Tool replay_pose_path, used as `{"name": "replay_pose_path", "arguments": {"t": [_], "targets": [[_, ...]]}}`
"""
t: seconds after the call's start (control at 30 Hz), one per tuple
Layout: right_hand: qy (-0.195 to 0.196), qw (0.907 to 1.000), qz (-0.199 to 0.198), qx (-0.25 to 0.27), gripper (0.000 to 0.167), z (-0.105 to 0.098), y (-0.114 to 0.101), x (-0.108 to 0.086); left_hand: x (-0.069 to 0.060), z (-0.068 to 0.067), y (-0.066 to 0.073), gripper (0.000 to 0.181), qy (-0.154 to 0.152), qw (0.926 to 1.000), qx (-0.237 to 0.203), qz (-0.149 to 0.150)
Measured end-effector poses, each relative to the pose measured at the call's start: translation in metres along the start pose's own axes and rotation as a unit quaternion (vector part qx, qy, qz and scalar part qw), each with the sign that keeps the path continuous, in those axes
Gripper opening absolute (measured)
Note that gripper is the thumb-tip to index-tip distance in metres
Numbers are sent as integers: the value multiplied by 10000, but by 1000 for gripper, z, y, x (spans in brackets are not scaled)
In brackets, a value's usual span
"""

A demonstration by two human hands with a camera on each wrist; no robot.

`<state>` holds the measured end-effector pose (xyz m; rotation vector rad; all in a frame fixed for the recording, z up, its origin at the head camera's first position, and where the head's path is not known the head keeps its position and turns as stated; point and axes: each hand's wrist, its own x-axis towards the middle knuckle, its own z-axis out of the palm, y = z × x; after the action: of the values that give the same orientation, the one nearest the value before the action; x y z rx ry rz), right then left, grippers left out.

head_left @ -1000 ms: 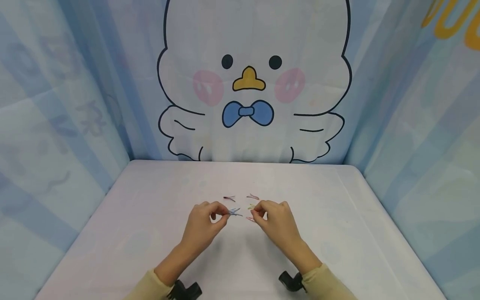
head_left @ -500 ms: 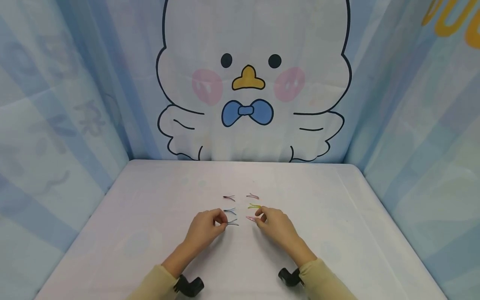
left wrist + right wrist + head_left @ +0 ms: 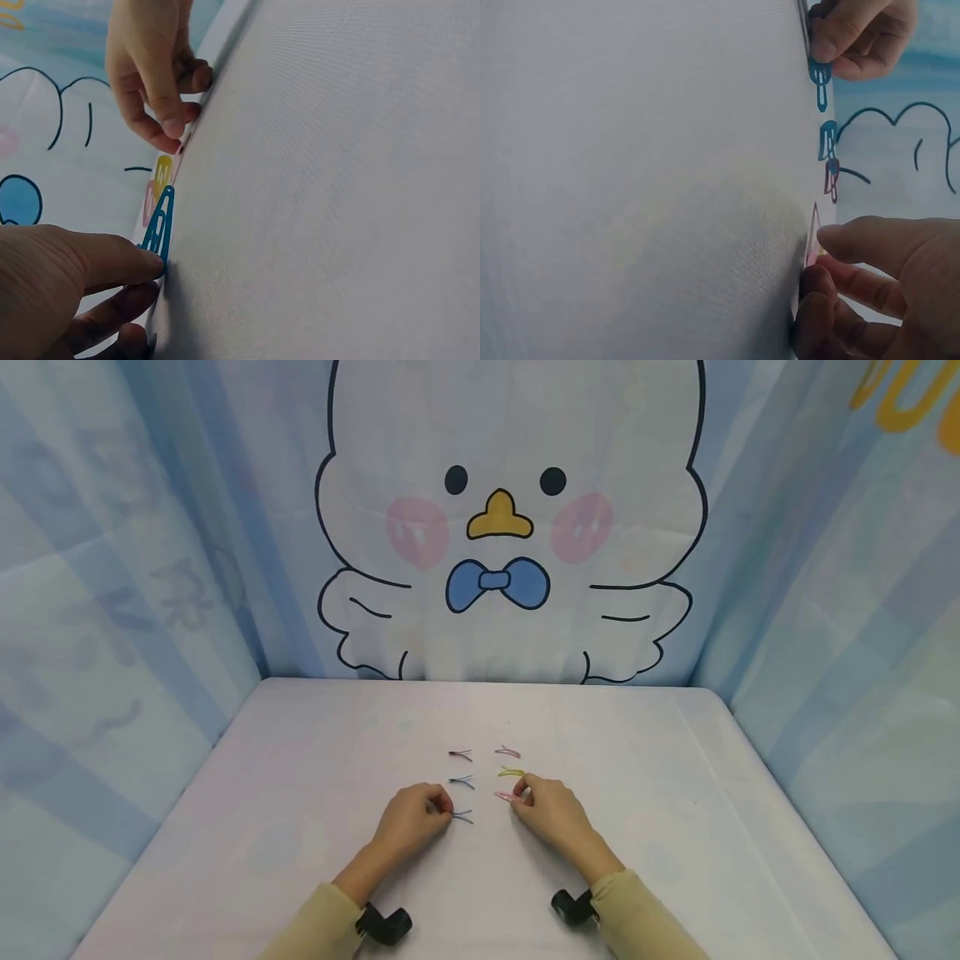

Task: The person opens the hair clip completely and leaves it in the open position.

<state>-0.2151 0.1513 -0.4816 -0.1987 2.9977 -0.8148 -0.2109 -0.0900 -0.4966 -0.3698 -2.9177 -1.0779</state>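
My left hand [image 3: 416, 814] pinches the near end of a blue snap hair clip [image 3: 463, 816] between thumb and forefinger. The clip's narrow end points toward the right hand in the left wrist view, low over the table. Across from it, my right hand [image 3: 555, 814] holds a pink snap hair clip [image 3: 503, 796] by its right end, partly hidden by the fingers. A yellow hair clip [image 3: 512, 772] lies just beyond the right fingertips. Another blue hair clip [image 3: 461, 782] lies behind the held one. Farther back are a dark red hair clip [image 3: 461, 754] and a second pink clip [image 3: 507, 752].
The clips form two short columns on a white-covered table [image 3: 300, 743]. A curtain with a cartoon bird [image 3: 498, 627] hangs behind the table's far edge, and blue patterned curtains [image 3: 112, 652] close both sides.
My left hand has drawn the blue clip toward me, away from the other blue clip it overlapped. The right hand has shifted slightly nearer, and the yellow clip now shows more fully.
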Motion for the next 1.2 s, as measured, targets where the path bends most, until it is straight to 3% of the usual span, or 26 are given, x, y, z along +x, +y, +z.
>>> {"name": "replay_pose_path", "arguments": {"t": [0.17, 0.4, 0.7, 0.93, 1.07, 1.2], "targets": [[42, 9999, -125, -65, 11, 3, 3, 3, 0, 1, 1, 15, -50, 9999, 52, -105], [21, 10000, -69, -43, 13, 4, 4, 3, 0, 0, 0, 14, 22, 9999, 120, 89], [74, 9999, -119, 24, 12, 3, 3, -3, 1, -3, 3, 14, -218, 9995, -62, -201], [159, 9991, -272, 296, 12, -5, -5, -12, 3, -7, 11, 17, -169, 9994, -106, -267], [184, 9971, -478, 560, 12, -14, -16, -18, 3, -11, 23, 20, -9, 9997, -263, -7], [326, 9934, -746, 813, 11, -24, -30, -25, 0, -17, 34, 20, 349, 9968, -520, 499]]}}
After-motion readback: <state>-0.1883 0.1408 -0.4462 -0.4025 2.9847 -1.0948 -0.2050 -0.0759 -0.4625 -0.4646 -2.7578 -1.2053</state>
